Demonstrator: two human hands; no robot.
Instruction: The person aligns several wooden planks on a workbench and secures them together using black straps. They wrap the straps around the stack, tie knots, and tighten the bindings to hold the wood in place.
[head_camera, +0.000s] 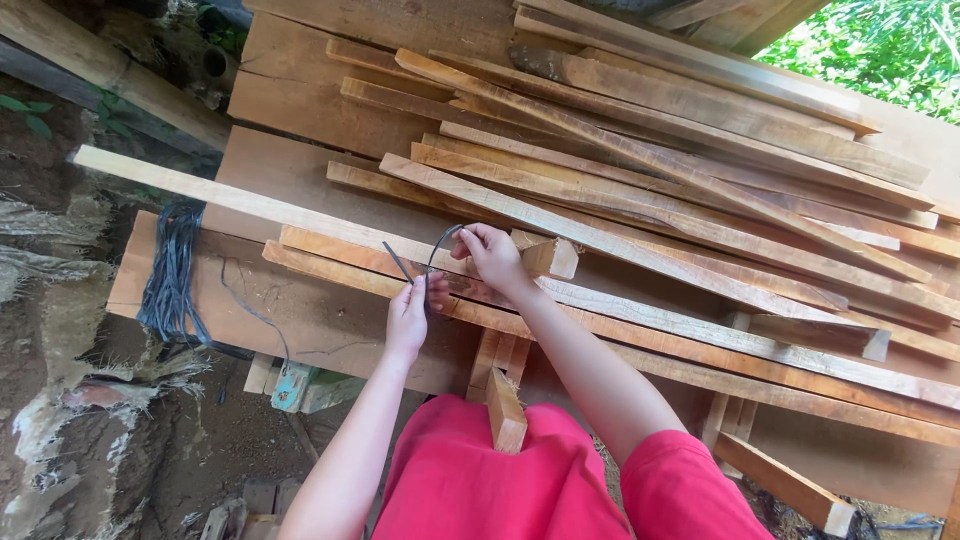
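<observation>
My left hand (410, 312) pinches one end of a thin dark strap (432, 252) above a long wooden slat (330, 250). My right hand (492, 256) grips the other end, so the strap bends in a loop between the two hands. Both hands hover over the front slats of a pile of rough wooden boards (640, 170). A small wood block (552, 257) lies just right of my right hand.
A bundle of dark straps (172, 275) hangs over the left end of the wide plank (300, 320). A short wood piece (505, 410) sticks up near my lap. Dirt ground lies at left, green plants at top right.
</observation>
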